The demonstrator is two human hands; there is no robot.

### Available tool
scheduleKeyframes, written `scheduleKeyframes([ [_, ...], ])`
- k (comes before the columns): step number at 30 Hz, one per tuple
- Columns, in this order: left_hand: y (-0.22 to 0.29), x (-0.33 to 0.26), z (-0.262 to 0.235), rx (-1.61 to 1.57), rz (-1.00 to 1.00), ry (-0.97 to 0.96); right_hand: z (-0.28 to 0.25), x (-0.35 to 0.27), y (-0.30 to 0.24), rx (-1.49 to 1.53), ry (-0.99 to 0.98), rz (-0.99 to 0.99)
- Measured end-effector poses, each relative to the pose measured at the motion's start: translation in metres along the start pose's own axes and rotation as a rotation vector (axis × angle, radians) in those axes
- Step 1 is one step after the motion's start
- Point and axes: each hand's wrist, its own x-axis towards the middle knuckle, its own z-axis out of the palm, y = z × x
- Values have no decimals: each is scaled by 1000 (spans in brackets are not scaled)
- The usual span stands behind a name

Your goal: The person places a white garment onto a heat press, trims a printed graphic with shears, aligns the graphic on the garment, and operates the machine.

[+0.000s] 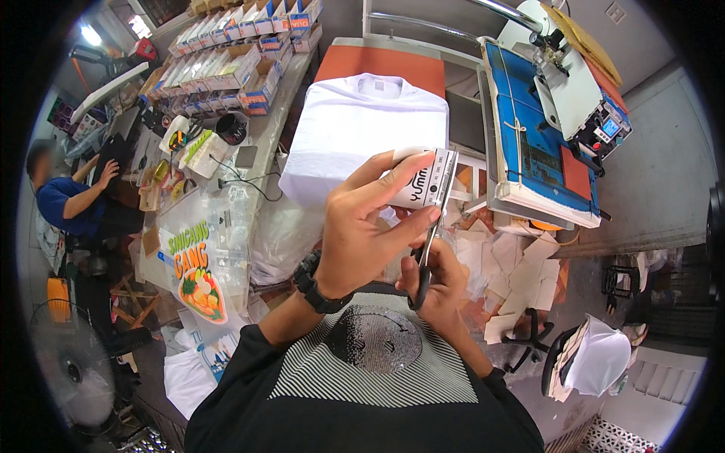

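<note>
**Scissors rising from below into a strip held just above them**

The left hand (362,226) is closed in a pinch on a small printed transfer strip (423,185), thumb on the near face and fingers curled behind it; a dark watch (313,283) sits on that wrist; the right hand (438,283) lies just below and slightly right of the left, closed through the dark handles of a pair of scissors (434,226); the blades run nearly upright, tips pointing far and a little right, and they meet the strip at its right edge, so the strip lies directly above the right hand and touching the left; the strip's long axis leans close to the line of the blades; whether the blades are parted or shut cannot be told.

Beyond the hands, farther off, a white T-shirt (362,128) lies flat on an orange press pad (381,64); to the right stands a heat press (540,143) with a blue plate; paper offcuts (513,272) litter the floor near right; on the left a long table (264,143) carries boxes (226,60) and a colourful printed sheet (198,272); another person (72,200) sits at far left.
</note>
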Motion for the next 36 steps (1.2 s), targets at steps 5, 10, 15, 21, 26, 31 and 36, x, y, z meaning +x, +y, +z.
scheduleKeyframes([
  [5,0,-3,-5,-28,-65,-101,-3,4,-17,203,94,238],
  [10,0,0,-17,-159,-357,-293,-31,51,-30,352,194,153],
  [15,-1,10,-35,-74,-426,-412,-48,75,-46,138,-103,237],
  [21,-8,-4,-9,-413,-427,-30,-4,71,-39,451,453,124],
  [26,-12,-11,8,-544,-419,145,5,67,-41,436,371,151],
  [31,-13,5,-15,-401,-405,-42,-19,81,-40,349,314,39],
  [36,-12,16,-28,-206,-338,-188,-31,86,-52,327,137,119],
])
